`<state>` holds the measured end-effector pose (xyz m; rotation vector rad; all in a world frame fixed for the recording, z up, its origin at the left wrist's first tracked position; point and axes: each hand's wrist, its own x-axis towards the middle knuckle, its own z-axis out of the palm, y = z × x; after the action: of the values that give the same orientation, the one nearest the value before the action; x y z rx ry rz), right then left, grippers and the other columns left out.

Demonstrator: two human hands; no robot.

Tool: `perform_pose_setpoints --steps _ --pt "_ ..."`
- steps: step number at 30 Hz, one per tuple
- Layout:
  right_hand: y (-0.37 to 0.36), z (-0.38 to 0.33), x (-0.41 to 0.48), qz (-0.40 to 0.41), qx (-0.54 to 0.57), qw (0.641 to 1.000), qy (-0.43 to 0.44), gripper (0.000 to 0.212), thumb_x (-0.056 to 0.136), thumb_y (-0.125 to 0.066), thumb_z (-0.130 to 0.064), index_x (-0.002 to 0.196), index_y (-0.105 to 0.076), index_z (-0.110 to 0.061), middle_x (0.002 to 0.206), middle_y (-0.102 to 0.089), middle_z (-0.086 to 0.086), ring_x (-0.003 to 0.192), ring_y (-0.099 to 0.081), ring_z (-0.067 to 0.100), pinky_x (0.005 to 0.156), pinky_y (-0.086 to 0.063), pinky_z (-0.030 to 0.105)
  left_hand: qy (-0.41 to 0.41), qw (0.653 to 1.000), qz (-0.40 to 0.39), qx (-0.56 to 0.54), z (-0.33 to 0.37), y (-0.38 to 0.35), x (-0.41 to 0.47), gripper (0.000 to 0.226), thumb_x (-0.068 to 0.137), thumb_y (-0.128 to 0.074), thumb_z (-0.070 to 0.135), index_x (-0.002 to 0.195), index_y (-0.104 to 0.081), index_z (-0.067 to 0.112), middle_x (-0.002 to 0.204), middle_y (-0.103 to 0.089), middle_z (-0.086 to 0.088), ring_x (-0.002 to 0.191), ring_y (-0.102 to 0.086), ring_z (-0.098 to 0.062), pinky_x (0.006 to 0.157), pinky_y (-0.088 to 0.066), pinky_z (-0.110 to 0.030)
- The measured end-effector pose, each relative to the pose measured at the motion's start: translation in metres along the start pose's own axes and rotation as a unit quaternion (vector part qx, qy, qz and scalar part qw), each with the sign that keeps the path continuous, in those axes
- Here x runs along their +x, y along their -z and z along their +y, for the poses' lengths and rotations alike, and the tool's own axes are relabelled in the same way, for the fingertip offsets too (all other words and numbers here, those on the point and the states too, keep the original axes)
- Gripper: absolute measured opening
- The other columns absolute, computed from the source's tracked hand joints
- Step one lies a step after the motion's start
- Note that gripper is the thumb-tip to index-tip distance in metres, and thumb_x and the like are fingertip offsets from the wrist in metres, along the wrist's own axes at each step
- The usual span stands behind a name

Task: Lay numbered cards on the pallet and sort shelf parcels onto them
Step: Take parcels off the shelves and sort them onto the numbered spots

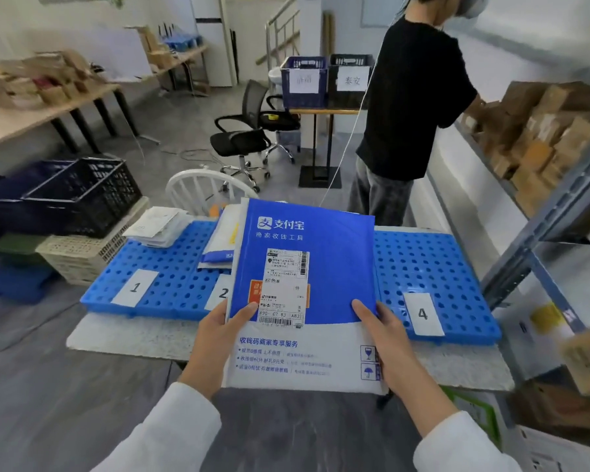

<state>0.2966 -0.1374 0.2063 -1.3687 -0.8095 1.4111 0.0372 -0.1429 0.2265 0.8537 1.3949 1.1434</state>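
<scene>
Both hands held one flat blue-and-white parcel [324, 260] up over the middle of the pallet [433, 264], its printed face toward the camera. The left hand [215, 338] pinched the lower left edge, thumb pressed beside the label [285, 287]. The right hand [385, 338] pinched the lower right edge, thumb flat on the blue. The other fingers of both hands lay behind the parcel and could not be seen.

The pallet rested on a pale surface [123, 335]. Card 1 [135, 287], card 2 [221, 292] and card 4 [422, 314] showed along its near edge, and earlier-sorted mail lay behind cards 1 and 2. The parcel hid the gap between 2 and 4, so whether a card lay there could not be told.

The step looked like reading the label to pick a slot. Doing it well would mean settling the number first, then lowering the parcel flat behind its card, clear of the neighbouring stack and leaving the digit uncovered. The two-handed hold suited so wide and limp a parcel.
</scene>
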Motion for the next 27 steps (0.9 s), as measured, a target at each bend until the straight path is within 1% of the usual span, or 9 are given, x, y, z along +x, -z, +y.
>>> perform_pose_setpoints --steps 2,6,10,13,16,19,21,24,27 --pt "-0.007 -0.001 0.015 -0.006 -0.011 1.000 -0.001 0.033 0.081 -0.071 -0.045 0.108 -0.064 -0.028 0.095 -0.076 -0.009 0.082 -0.074 0.016 0.064 -0.058 0.029 -0.001 1.000 0.008 -0.011 0.000 0.004 0.010 0.015 0.082 -0.073 0.034 0.097 -0.071 0.030 0.091 -0.076 -0.003 0.079 -0.074 -0.025 0.059 -0.059 -0.036" --pt "-0.021 -0.003 0.048 -0.011 -0.037 0.999 -0.016 0.035 0.080 -0.072 -0.047 0.107 -0.065 -0.026 0.093 -0.076 -0.008 0.081 -0.074 0.016 0.069 -0.059 0.033 0.000 0.999 0.006 -0.033 0.002 0.012 0.038 0.016 0.082 -0.073 0.034 0.098 -0.071 0.032 0.095 -0.076 -0.004 0.081 -0.074 -0.027 0.060 -0.059 -0.037" --pt "-0.044 -0.011 0.086 -0.022 -0.048 0.998 -0.023 0.034 0.081 -0.071 -0.045 0.107 -0.065 -0.023 0.094 -0.076 -0.006 0.082 -0.074 0.018 0.065 -0.059 0.031 0.008 0.998 0.000 -0.062 0.005 0.023 0.078 0.015 0.083 -0.072 0.033 0.098 -0.072 0.032 0.096 -0.076 -0.005 0.083 -0.074 -0.028 0.059 -0.059 -0.036" --pt "-0.070 -0.015 0.119 -0.004 -0.061 0.998 -0.023 0.033 0.081 -0.071 -0.045 0.106 -0.064 -0.025 0.092 -0.076 -0.007 0.080 -0.074 0.018 0.067 -0.060 0.034 0.020 0.997 0.003 -0.071 0.011 0.038 0.119 0.019 0.083 -0.072 0.032 0.102 -0.071 0.028 0.094 -0.076 -0.005 0.081 -0.074 -0.028 0.056 -0.059 -0.034" --pt "-0.102 -0.017 0.152 0.021 -0.074 0.997 -0.027 0.028 0.082 -0.070 -0.045 0.103 -0.064 -0.026 0.086 -0.076 -0.009 0.076 -0.074 0.015 0.061 -0.058 0.030 0.040 0.996 -0.011 -0.073 0.020 0.057 0.164 0.019 0.084 -0.071 0.034 0.102 -0.070 0.028 0.094 -0.076 -0.005 0.082 -0.074 -0.029 0.058 -0.059 -0.037" --pt "-0.135 -0.021 0.185 0.034 -0.087 0.995 -0.041 0.031 0.082 -0.070 -0.044 0.105 -0.064 -0.024 0.092 -0.076 -0.004 0.081 -0.074 0.018 0.069 -0.059 0.035 0.046 0.997 -0.024 -0.059 0.030 0.082 0.211 0.019 0.085 -0.071 0.032 0.102 -0.071 0.026 0.095 -0.076 -0.005 0.083 -0.074 -0.027 0.059 -0.059 -0.035" --pt "-0.157 -0.026 0.208 0.039 -0.089 0.994 -0.041 0.032 0.083 -0.071 -0.042 0.107 -0.064 -0.022 0.094 -0.076 -0.004 0.082 -0.074 0.018 0.069 -0.058 0.034 0.046 0.997 -0.034 -0.052 0.035 0.098 0.244 0.016 0.085 -0.071 0.030 0.101 -0.071 0.025 0.096 -0.076 -0.005 0.084 -0.074 -0.027 0.062 -0.060 -0.036" --pt "-0.187 -0.029 0.241 0.032 -0.085 0.995 -0.044 0.030 0.085 -0.070 -0.039 0.108 -0.064 -0.022 0.094 -0.076 -0.005 0.082 -0.074 0.017 0.067 -0.057 0.032 0.044 0.997 -0.046 -0.047 0.040 0.117 0.288 0.010 0.087 -0.069 0.029 0.097 -0.072 0.029 0.096 -0.076 -0.004 0.083 -0.074 -0.028 0.060 -0.060 -0.035" --pt "-0.214 -0.026 0.272 0.042 -0.084 0.994 -0.054 0.031 0.084 -0.071 -0.039 0.109 -0.063 -0.023 0.098 -0.075 -0.005 0.085 -0.073 0.015 0.072 -0.059 0.033 0.050 0.997 -0.044 -0.031 0.038 0.133 0.328 0.011 0.088 -0.068 0.029 0.099 -0.071 0.028 0.095 -0.076 -0.004 0.082 -0.074 -0.027 0.060 -0.060 -0.035"
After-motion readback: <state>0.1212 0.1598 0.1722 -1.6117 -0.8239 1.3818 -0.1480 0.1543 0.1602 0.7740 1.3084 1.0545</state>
